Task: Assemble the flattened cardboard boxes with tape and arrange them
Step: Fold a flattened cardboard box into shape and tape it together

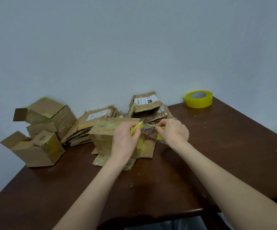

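Observation:
A worn cardboard box point(101, 138) with old yellowish tape stands mid-table. My left hand point(124, 141) rests against its right side and is closed around a yellow utility knife point(137, 127) whose blade points right. A clear strip of tape point(149, 132) stretches from the box to my right hand point(174, 131). That hand grips a yellow tape roll point(160, 137), mostly hidden under the fingers. The blade meets the strip's top edge.
A second yellow tape roll point(199, 99) lies at the table's back right corner. Assembled boxes point(39, 150) pile up at the left edge. A stack of flattened boxes point(91, 125) and an open box point(146, 107) lie against the wall. Dark wooden table point(217, 146).

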